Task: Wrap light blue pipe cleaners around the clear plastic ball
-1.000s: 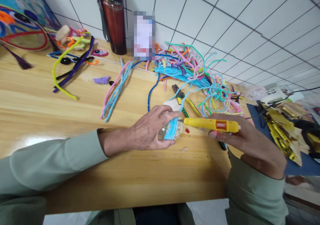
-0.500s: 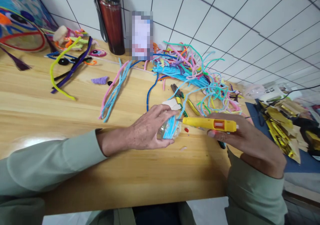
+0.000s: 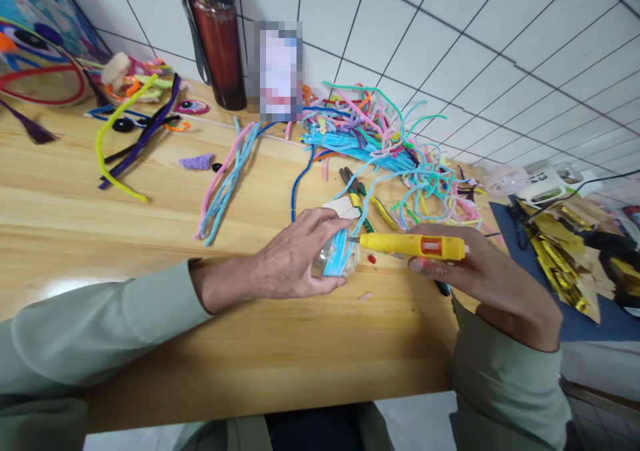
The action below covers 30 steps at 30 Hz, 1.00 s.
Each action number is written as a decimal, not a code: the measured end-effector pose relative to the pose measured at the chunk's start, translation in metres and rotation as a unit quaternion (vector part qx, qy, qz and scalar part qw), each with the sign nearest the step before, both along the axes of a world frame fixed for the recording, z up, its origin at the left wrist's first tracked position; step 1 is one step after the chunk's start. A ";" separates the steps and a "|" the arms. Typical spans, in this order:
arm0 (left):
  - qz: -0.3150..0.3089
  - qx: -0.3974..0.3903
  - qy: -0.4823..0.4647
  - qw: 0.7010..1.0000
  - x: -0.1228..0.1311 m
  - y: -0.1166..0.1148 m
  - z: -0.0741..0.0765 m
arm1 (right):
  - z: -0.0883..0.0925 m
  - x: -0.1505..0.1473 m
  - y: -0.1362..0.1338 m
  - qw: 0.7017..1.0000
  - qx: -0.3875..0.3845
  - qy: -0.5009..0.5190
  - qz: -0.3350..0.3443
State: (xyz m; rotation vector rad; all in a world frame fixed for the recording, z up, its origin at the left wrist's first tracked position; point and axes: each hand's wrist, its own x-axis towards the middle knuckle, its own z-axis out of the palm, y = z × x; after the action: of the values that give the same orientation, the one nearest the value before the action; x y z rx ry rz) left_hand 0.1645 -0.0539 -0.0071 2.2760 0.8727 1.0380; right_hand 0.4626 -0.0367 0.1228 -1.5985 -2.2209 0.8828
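Left hand: the left hand (image 3: 295,254) lies palm-down near the desk's front edge, its fingers curled round a clear round piece (image 3: 334,261) and gripping it from above and from the side.
Clear round piece: it sits on the desk (image 3: 280,344) under the left fingertips, between the two hands, with light blue pipe cleaner (image 3: 339,254) wound across its right half.
Right hand: the right hand (image 3: 475,274) is closed round a yellow glue gun (image 3: 413,245), with the fingers wrapped under the body.
Glue gun: it is held level and points left; its thin nozzle tip touches the blue winding on the clear round piece, just below the left index finger.
Desk near the hands: a small red bit (image 3: 371,259) lies just right of the clear round piece, below the nozzle. A pale scrap (image 3: 343,207) lies just behind the left fingers.
Behind the hands: pliers (image 3: 357,194) with green and yellow grips lie at the edge of a big tangle of coloured pipe cleaners (image 3: 380,137) by the tiled wall.
Left of middle: a bundle of pink and blue strands (image 3: 225,177) lies well apart from the hands.
Far left: a yellow-green strand (image 3: 113,147) lies there.
Wall side: a red flask (image 3: 215,37) stands upright.
Right edge: crumpled gold foil (image 3: 560,251) lies on a dark blue sheet (image 3: 600,321).
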 end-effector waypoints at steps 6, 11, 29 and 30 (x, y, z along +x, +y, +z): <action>-0.001 0.007 -0.002 1.000 0.000 0.000 0.001 | -0.003 0.001 -0.001 1.000 -0.003 0.003 -0.004; 0.000 0.002 0.001 1.000 0.000 -0.001 0.001 | -0.006 0.003 -0.003 0.999 0.007 0.012 -0.033; 0.005 0.001 0.008 1.000 0.000 -0.001 0.000 | -0.004 0.001 -0.002 1.000 -0.004 0.003 -0.027; 0.006 0.001 0.007 1.000 0.000 -0.001 0.000 | -0.003 0.000 -0.002 1.000 -0.002 0.004 -0.025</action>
State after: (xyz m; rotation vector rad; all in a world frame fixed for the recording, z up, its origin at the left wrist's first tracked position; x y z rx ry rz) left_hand 0.1646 -0.0546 -0.0070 2.2847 0.8912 1.0308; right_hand 0.4629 -0.0386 0.1203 -1.6428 -2.1650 0.8788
